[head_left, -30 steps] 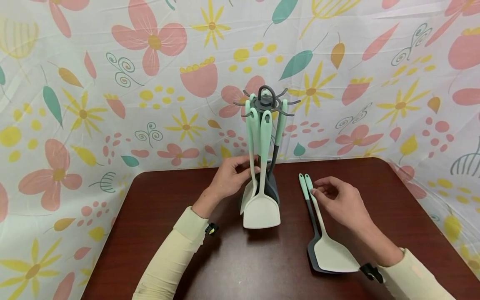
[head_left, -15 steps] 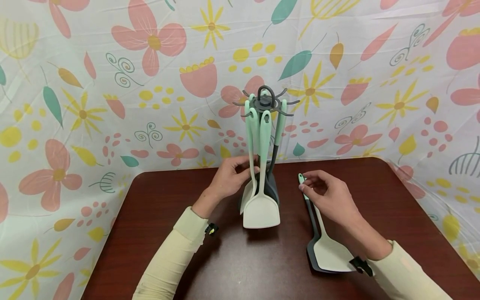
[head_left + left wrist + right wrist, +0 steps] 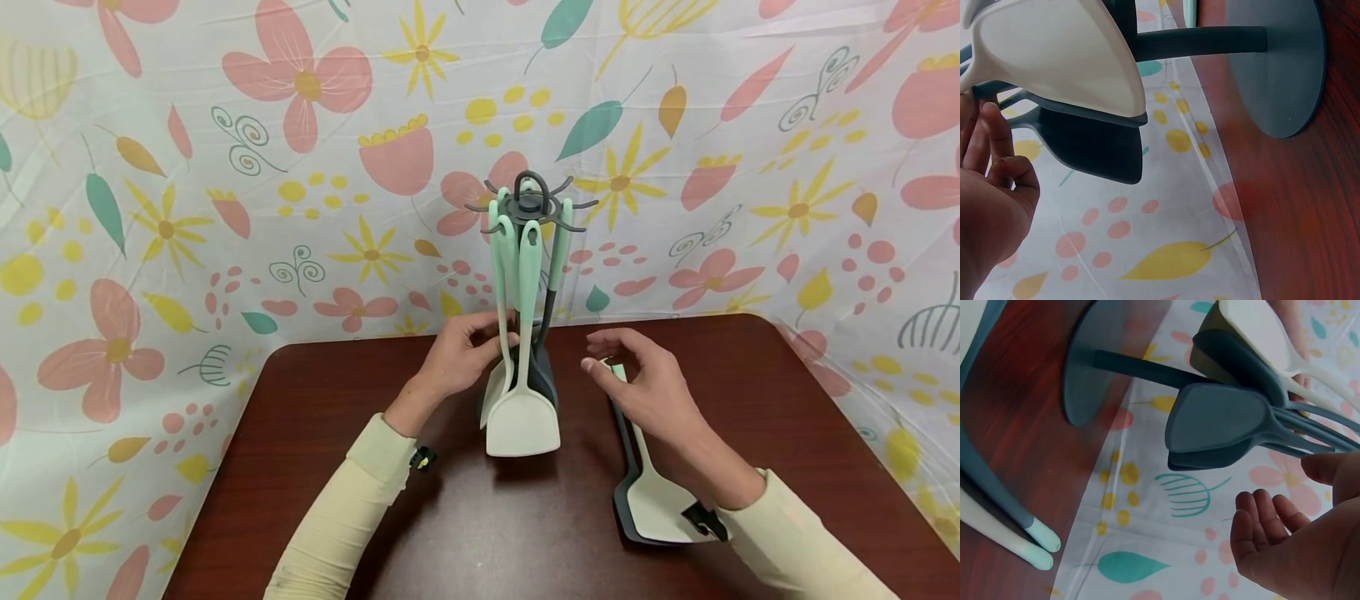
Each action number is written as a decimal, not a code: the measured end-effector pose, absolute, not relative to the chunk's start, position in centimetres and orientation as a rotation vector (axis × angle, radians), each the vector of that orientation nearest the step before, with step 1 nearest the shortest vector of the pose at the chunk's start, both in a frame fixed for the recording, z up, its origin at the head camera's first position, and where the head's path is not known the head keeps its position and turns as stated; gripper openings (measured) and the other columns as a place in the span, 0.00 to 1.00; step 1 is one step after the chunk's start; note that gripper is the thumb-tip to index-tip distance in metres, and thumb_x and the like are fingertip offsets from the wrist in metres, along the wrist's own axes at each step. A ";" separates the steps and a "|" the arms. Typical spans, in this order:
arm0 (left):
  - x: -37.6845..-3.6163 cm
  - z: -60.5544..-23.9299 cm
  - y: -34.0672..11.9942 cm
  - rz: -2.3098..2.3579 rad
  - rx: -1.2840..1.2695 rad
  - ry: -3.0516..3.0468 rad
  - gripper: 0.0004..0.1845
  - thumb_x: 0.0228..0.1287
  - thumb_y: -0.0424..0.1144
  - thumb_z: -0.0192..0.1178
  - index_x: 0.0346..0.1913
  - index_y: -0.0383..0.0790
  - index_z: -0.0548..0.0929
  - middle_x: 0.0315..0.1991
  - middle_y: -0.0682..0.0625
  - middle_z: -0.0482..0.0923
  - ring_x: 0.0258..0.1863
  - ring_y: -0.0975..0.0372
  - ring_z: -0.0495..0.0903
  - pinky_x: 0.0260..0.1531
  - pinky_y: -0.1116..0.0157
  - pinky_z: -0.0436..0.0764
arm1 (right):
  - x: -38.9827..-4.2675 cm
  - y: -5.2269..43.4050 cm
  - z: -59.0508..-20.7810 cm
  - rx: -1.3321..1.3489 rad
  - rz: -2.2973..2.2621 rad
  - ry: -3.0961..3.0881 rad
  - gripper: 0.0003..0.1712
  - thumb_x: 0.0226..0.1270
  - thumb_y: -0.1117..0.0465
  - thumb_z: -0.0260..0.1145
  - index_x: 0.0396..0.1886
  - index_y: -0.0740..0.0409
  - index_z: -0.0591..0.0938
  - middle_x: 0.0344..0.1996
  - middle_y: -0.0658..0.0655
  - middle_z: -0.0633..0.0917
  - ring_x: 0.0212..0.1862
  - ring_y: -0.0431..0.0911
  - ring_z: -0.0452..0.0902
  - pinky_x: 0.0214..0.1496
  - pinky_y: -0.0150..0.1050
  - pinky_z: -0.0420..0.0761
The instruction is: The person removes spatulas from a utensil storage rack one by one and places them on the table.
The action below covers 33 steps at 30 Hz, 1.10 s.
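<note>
Upright on the table, a dark utensil stand (image 3: 529,206) carries several hanging turners with mint handles. My left hand (image 3: 459,357) grips in among their shafts at the stand's pole; the shafts partly hide its fingers. A white turner (image 3: 523,427) hangs at the front, and dark turners (image 3: 1219,419) hang on the right side. My right hand (image 3: 647,385) is to the right of the stand, fingers loosely bent and holding nothing. Below it lie a white turner (image 3: 660,507) and a dark turner (image 3: 622,498), overlapping, with their handle ends partly covered by the hand in the head view.
The stand's round dark base (image 3: 1294,75) rests on the brown wooden table (image 3: 337,500). Behind the table's far edge hangs a white cloth (image 3: 300,208) with flowers and leaves. Unused hooks (image 3: 588,204) stick out from the stand's top.
My right hand has moved left and slightly up, from the handles of the lying turners towards the stand. My left hand, the stand and the turners have stayed put.
</note>
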<state>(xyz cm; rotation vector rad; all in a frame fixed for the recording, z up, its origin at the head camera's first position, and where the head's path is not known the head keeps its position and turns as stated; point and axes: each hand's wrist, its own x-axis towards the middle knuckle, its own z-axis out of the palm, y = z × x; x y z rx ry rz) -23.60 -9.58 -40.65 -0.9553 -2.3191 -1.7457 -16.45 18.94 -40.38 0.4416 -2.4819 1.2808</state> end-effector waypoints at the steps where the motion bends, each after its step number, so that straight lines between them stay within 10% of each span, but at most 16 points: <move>1: -23.6 -40.6 -9.6 -1.749 -0.952 -2.320 0.16 0.73 0.38 0.70 0.61 0.43 0.90 0.47 0.50 0.91 0.36 0.42 0.84 0.32 0.65 0.79 | -16.5 18.8 -40.3 0.446 1.287 -2.474 0.17 0.73 0.61 0.74 0.59 0.50 0.85 0.48 0.50 0.89 0.48 0.44 0.83 0.39 0.30 0.75; 12: -23.7 -40.6 -9.7 -1.741 -0.956 -2.321 0.16 0.73 0.37 0.70 0.61 0.43 0.89 0.45 0.50 0.91 0.34 0.50 0.85 0.31 0.65 0.80 | -17.2 17.0 -39.0 0.549 1.401 -2.363 0.21 0.72 0.65 0.74 0.62 0.53 0.84 0.49 0.53 0.88 0.50 0.47 0.85 0.54 0.26 0.79; 17: -23.7 -40.7 -9.7 -1.747 -0.962 -2.302 0.17 0.73 0.37 0.70 0.62 0.43 0.89 0.46 0.50 0.91 0.36 0.42 0.85 0.31 0.65 0.81 | -17.6 16.3 -38.8 0.579 1.447 -2.319 0.22 0.72 0.66 0.74 0.64 0.52 0.84 0.50 0.51 0.88 0.51 0.48 0.85 0.52 0.29 0.80; 27: -23.6 -40.9 -9.5 -1.719 -0.942 -2.310 0.17 0.73 0.38 0.70 0.62 0.44 0.89 0.49 0.52 0.91 0.36 0.61 0.85 0.34 0.64 0.82 | -18.0 15.4 -38.1 0.592 1.448 -2.310 0.21 0.75 0.64 0.72 0.64 0.49 0.84 0.50 0.53 0.89 0.47 0.41 0.85 0.42 0.28 0.80; 33: -23.6 -40.9 -9.5 -1.717 -0.936 -2.311 0.16 0.74 0.39 0.70 0.61 0.44 0.90 0.49 0.53 0.91 0.37 0.57 0.86 0.35 0.64 0.82 | -18.3 15.1 -38.1 0.603 1.484 -2.335 0.22 0.77 0.62 0.70 0.67 0.51 0.83 0.51 0.53 0.89 0.48 0.44 0.85 0.41 0.29 0.81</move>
